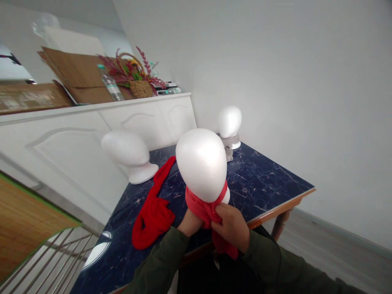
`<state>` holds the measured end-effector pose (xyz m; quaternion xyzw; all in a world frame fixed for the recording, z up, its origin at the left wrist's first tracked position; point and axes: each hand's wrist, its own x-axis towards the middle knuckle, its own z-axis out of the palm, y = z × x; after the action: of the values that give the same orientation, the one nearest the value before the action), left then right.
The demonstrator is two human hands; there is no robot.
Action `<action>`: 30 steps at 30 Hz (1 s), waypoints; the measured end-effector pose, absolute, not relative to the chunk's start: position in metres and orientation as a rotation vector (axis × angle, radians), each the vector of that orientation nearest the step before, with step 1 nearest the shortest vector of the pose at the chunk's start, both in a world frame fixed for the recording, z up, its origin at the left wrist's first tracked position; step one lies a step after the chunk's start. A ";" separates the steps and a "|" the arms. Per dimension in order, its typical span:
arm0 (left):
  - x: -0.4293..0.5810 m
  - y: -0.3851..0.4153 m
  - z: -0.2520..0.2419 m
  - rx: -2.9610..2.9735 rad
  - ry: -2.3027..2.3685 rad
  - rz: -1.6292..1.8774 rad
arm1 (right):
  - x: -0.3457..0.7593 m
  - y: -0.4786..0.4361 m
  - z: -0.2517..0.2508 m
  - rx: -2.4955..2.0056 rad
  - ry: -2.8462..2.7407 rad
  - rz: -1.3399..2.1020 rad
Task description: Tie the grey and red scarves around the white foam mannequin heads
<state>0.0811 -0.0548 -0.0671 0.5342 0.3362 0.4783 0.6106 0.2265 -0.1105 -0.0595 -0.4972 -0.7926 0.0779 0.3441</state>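
Observation:
A white foam mannequin head (200,163) stands near the table's front edge, with a red scarf (202,206) wrapped round its neck. My right hand (233,226) is closed on the scarf's ends just below the neck. Part of my left hand (190,222) shows beside it, pressed against the red cloth; its fingers are hidden behind the scarf. Loose red fabric (153,212) trails left across the dark blue marbled table (263,175).
A second foam head (128,153) stands at the table's left, a third (229,122) with a grey scarf at the back. A white cabinet (92,134) holds a flower basket (139,83), a bottle and cardboard. A metal rack (45,261) lies lower left.

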 end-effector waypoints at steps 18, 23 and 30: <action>0.049 -0.057 -0.041 1.351 0.673 0.704 | 0.266 -0.062 -0.061 -1.321 -2.076 0.206; 0.040 -0.053 -0.033 1.601 0.849 0.578 | 0.272 -0.058 -0.060 -1.289 -2.077 0.171; 0.037 -0.059 -0.023 1.914 1.181 0.637 | 0.278 -0.049 -0.066 -1.312 -2.102 0.117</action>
<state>0.0372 -0.0585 -0.0232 0.7536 0.4649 0.2509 0.3911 0.2781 -0.0495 -0.0665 -0.5004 -0.8014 0.0445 0.3246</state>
